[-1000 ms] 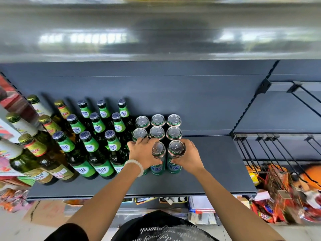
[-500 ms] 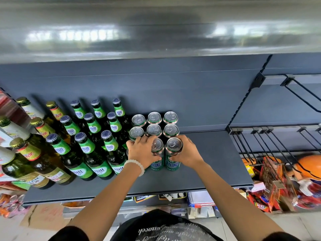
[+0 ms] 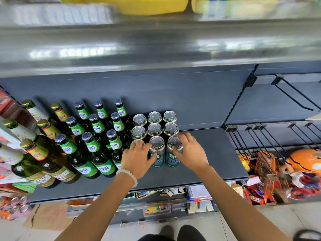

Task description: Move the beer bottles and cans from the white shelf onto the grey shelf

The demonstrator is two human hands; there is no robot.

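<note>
front-left can (image 3: 138, 142) mostly hidden under left hand (image 3: 137, 158), upper shelf (image 3: 156, 40) blurred

A dark grey shelf (image 3: 208, 164) runs across the middle, with a matching grey back panel behind it. On its left part stand rows of upright glass bottles: green-labelled beer bottles (image 3: 94, 150) with silver caps, and further left gold-capped bottles (image 3: 37, 153) with red and yellow neck labels. Just right of the green-labelled bottles, green beer cans (image 3: 154, 129) stand upright in a tight three-by-three block, tops silver. The right part of the shelf surface shows bare grey.
</note>
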